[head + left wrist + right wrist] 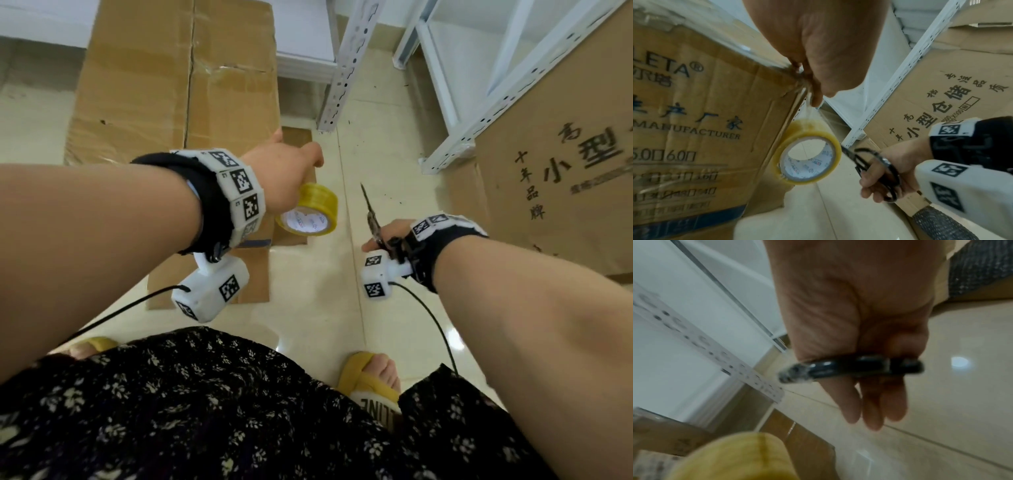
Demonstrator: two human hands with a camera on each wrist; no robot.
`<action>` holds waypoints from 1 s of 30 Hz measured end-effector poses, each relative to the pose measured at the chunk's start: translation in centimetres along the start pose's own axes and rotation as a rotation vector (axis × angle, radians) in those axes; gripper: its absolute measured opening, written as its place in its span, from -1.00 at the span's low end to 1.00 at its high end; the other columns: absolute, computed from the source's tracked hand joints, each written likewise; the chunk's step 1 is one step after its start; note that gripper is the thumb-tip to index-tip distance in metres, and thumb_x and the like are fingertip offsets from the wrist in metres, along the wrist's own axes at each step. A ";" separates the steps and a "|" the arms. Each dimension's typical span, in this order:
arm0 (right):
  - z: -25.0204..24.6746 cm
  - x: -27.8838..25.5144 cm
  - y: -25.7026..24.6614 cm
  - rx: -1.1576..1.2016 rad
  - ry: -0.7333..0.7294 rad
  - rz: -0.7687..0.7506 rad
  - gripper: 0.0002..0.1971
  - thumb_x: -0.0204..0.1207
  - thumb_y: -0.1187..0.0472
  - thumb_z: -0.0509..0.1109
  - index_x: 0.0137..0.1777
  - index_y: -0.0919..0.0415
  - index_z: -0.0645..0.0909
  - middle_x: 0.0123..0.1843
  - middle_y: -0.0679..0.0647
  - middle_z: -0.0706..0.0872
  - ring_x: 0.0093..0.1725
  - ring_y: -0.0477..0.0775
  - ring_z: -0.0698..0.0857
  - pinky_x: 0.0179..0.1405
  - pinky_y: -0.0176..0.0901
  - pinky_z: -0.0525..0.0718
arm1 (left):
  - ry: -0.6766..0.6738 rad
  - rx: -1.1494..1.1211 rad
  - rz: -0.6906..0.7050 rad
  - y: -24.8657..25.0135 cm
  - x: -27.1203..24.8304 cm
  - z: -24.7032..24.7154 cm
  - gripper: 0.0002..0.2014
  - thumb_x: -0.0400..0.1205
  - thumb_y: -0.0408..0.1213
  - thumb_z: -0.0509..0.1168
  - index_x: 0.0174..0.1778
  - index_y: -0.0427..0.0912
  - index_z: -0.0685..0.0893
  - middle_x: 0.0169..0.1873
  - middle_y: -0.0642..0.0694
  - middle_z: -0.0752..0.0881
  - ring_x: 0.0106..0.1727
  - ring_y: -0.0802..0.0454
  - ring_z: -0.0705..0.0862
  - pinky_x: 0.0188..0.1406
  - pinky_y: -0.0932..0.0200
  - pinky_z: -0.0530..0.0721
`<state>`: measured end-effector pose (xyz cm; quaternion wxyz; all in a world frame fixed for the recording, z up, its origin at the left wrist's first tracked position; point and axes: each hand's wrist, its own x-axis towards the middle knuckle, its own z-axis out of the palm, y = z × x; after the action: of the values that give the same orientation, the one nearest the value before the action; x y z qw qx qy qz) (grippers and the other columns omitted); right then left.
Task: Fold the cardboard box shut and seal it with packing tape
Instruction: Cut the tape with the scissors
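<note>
A large brown cardboard box (171, 85) stands on the floor ahead on the left, its top flaps folded shut along a middle seam. My left hand (291, 161) is at its near right corner and pinches a clear strip of tape against the edge (807, 91). The yellowish packing tape roll (308, 209) hangs from that strip just below the hand (809, 155). To the right, apart from the box, my right hand (387, 236) grips black-handled scissors (371, 212) with the blades closed and pointing forward. The scissor handles (859, 368) sit round my fingers.
White slotted metal shelving (346, 61) stands right behind the box. A second printed cardboard box (565, 164) fills the right side. Flat cardboard (253, 274) lies on the glossy tiled floor under my left wrist. My sandalled foot (373, 377) is below.
</note>
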<state>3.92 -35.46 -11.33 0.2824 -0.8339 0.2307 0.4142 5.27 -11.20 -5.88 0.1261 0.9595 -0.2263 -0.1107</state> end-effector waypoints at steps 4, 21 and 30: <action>-1.3 -2.7 -2.5 -0.093 0.133 -0.116 -0.68 0.46 0.06 0.62 0.08 0.23 0.71 0.02 0.13 0.82 0.05 0.19 0.77 -0.05 -0.04 0.74 | -0.137 0.014 -0.082 0.8 0.4 -2.0 -0.49 0.58 -0.41 0.20 0.45 0.00 0.36 -0.01 -0.08 0.71 0.02 -0.14 0.67 0.01 -0.11 0.72; 2.5 -6.0 -0.5 0.619 -0.331 -0.156 -0.29 0.11 -0.51 0.50 -0.18 0.16 0.51 -0.42 0.02 0.51 -0.47 -0.02 0.44 -0.29 -0.17 0.47 | -0.143 -0.194 -0.210 1.8 1.5 -4.5 -0.44 0.60 -0.58 0.15 0.50 -0.07 0.42 0.26 -0.08 0.69 0.20 -0.08 0.67 0.04 0.11 0.63; 2.1 -10.8 2.5 0.555 -0.459 -0.133 -0.33 0.35 -0.49 0.27 -0.04 0.18 0.48 -0.49 0.07 0.63 -0.56 0.02 0.57 -0.30 -0.15 0.58 | -0.170 0.224 -0.258 1.3 0.8 -3.7 -0.51 0.67 -0.13 0.26 0.55 -0.01 0.41 0.48 -0.10 0.49 0.65 -0.20 0.13 0.58 -0.13 0.15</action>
<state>-4.76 -34.30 -4.16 0.5686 -0.6240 0.2103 0.4932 6.47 -11.98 -2.16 -0.0165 0.9758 -0.1222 -0.1808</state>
